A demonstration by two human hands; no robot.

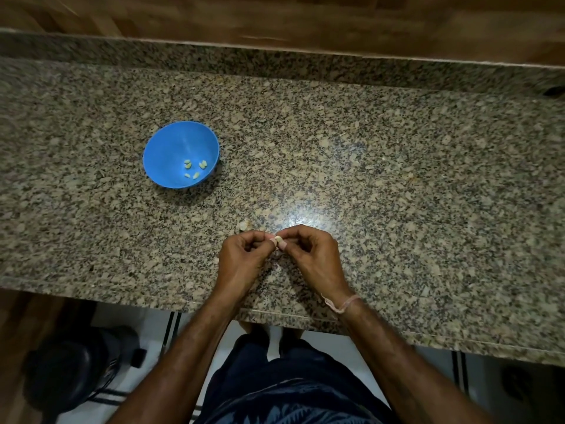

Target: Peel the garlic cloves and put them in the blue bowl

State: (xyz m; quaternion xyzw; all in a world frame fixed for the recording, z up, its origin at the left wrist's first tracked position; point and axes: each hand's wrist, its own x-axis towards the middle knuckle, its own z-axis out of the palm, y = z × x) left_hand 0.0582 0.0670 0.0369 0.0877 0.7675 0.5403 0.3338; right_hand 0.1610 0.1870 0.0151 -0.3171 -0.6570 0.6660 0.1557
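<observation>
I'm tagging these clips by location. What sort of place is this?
Most likely a home kitchen: a speckled granite countertop, a blue bowl holding a few peeled garlic cloves, and the left hand and right hand pinching one more clove above the counter.

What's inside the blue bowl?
The blue bowl holds a few small pale peeled garlic cloves, lying loose on its bottom. Nothing covers them; the inner wall just under the near rim is out of sight.
</observation>
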